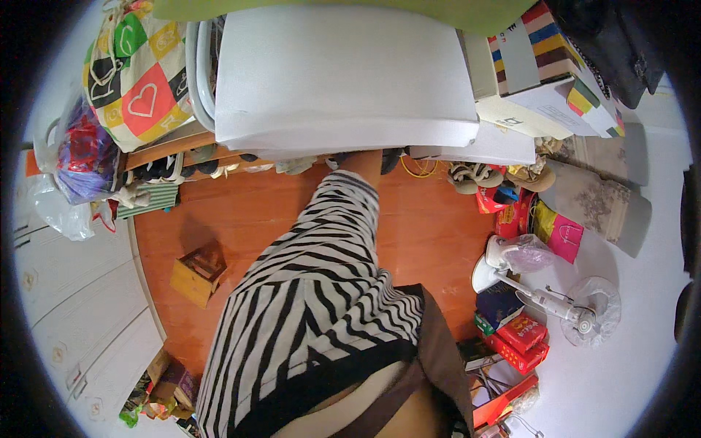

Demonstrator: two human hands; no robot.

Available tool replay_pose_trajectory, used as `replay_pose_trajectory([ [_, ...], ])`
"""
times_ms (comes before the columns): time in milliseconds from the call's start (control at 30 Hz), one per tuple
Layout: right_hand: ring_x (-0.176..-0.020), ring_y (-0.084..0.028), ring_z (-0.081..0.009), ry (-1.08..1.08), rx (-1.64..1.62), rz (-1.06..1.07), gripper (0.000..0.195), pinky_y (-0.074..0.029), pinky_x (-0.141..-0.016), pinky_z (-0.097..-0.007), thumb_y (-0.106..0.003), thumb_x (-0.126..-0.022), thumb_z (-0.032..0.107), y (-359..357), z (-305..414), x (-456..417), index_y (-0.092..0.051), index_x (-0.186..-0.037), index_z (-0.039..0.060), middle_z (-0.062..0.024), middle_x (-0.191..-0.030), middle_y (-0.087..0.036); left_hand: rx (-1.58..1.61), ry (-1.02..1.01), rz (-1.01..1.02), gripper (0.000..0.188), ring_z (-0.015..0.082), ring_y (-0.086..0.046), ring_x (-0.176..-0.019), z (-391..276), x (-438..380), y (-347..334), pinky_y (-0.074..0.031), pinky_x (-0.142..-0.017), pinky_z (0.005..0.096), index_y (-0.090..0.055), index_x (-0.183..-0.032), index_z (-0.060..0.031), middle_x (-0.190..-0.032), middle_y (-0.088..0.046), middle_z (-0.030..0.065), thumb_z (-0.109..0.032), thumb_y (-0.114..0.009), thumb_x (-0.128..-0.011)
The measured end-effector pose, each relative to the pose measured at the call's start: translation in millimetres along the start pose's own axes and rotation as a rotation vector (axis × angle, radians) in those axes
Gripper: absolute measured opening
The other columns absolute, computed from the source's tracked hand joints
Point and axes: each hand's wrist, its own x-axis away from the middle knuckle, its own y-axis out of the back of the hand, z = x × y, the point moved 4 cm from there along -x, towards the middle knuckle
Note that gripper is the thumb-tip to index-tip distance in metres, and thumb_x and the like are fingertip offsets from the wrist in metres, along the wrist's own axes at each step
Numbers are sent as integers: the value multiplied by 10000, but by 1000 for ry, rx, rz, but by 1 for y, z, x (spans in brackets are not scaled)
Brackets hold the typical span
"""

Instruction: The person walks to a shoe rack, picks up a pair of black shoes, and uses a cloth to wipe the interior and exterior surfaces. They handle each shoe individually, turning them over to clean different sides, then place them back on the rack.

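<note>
Both of my hands are out of view. One forearm [370, 164], in a black-and-white striped sleeve [339, 224], reaches forward beneath the front edge of a white box-like object [345, 76]. That edge hides the hand, and which arm it is I cannot tell. Right beside the wrist is a dark shoe [390, 160], partly covered. To the left, several shoes sit on a low wooden rack [159, 149]. A loop of yellow cord [419, 168] lies to the right of the wrist.
A small wooden stool [193, 282] stands on the reddish wooden floor [438, 235]. Along the right are sneakers [473, 178], red boxes [520, 334] and a plastic-wrapped fan [547, 301]. White cabinet doors [71, 295] line the left. A patterned drawstring bag [142, 93] sits at the upper left.
</note>
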Motion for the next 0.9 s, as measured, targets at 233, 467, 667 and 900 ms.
replay_pose_trajectory([
  [233, -1102, -519, -323, 9, -15, 11, 385, -422, -913, -396, -537, -884, 214, -2, -7, 3, -501, -1218, 25, -207, -1181, -540, -21, 19, -43, 413, 380, -501, -1121, 5, 0, 3, -397, -944, 475, -501, -1225, -16, -1225, -521, 217, -204, -453, -861],
  [467, -1118, -513, -331, 25, 7, 39, 391, -420, -924, -401, -539, -883, 215, -2, -4, 3, -499, -1222, 24, -208, -1198, -534, -20, 35, -82, 415, 378, -496, -1128, 8, -3, 8, -393, -947, 475, -499, -1228, -17, -1232, -515, 216, -204, -455, -859],
  [667, -1097, -524, -345, -25, 42, 45, 389, -430, -916, -405, -551, -875, 202, 8, 10, 11, -500, -1218, 25, -208, -1191, -540, -18, 33, -95, 417, 376, -491, -1134, 7, -5, 3, -391, -950, 475, -498, -1229, -19, -1239, -510, 216, -203, -457, -857],
  [900, -1041, -553, -356, 52, 92, 47, 375, -450, -873, -416, -544, -879, 226, -22, -25, -3, -513, -1194, 25, -206, -1141, -568, -20, 29, -110, 420, 374, -485, -1141, 1, -12, -1, -387, -953, 476, -497, -1232, -20, -1246, -505, 215, -202, -459, -856],
])
